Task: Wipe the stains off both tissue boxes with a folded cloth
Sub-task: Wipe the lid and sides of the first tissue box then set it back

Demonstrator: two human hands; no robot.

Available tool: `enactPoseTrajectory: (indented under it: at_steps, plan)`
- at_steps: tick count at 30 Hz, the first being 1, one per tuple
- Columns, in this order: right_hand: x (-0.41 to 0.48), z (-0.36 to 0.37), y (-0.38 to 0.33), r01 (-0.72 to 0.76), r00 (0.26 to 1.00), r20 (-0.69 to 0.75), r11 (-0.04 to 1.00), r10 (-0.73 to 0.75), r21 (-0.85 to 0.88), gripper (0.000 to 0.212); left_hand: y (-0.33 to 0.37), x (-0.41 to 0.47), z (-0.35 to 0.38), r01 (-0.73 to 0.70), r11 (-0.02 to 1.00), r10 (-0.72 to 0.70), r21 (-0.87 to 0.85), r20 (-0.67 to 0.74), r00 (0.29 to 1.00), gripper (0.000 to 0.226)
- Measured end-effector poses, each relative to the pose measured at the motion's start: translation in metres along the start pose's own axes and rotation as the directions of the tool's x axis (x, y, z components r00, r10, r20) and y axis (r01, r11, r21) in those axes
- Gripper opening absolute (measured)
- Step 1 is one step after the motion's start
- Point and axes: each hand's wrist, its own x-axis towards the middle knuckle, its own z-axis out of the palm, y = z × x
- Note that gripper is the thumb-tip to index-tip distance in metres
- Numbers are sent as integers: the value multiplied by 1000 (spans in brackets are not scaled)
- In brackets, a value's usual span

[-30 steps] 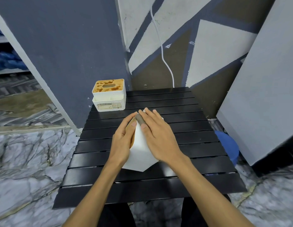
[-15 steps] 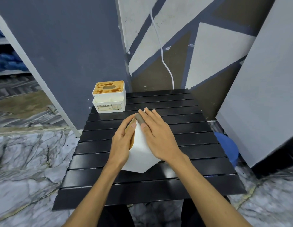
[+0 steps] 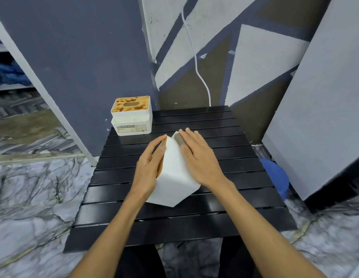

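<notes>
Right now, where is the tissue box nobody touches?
The untouched tissue box stands at the far left corner of the black table in the head view, beyond the other white box.

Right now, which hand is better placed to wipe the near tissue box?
Right, probably. The right hand lies flat on the near tissue box with a grey patch, likely the folded cloth, under its fingers. The left hand rests flat against the box's brown face, better suited to steadying it.
</notes>
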Motion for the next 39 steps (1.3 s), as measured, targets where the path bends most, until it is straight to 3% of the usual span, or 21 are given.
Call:
enactPoseTrajectory:
  at_steps: [4,11,15,20,26,30,33,36,39]
  plan:
    - [-8,0,12,-134,991,-4,988,135,77,45,-1,-1,-1,10,1000,-10,-13,-23,1000,27]
    - [-14,2,-3,90,996,2,995,-90,-46,44,2,-1,-2,0,1000,0,1,-8,1000,27]
    - [18,2,10,47,997,61,998,-44,-49,45,2,0,-3,4,1000,-4,7,-14,1000,28]
    - [1,-1,12,-63,998,19,998,63,24,45,0,0,-5,21,1000,-21,-5,-18,1000,26]
    - [6,5,-2,97,995,35,993,-95,-62,48,4,-1,-5,27,999,-27,42,5,1000,27]
    - [29,2,2,113,993,37,992,-111,-48,42,5,0,-6,48,997,-49,60,10,999,27]
    - [30,1,7,35,998,43,999,-34,-39,41,5,1,-11,68,992,-70,105,21,997,25]
    - [24,-1,8,-10,999,30,999,11,-31,42,11,4,-19,156,970,-158,185,-1,987,39]
    - [24,3,10,-14,1000,3,999,14,-42,43,28,18,-24,335,899,-350,282,5,937,45]
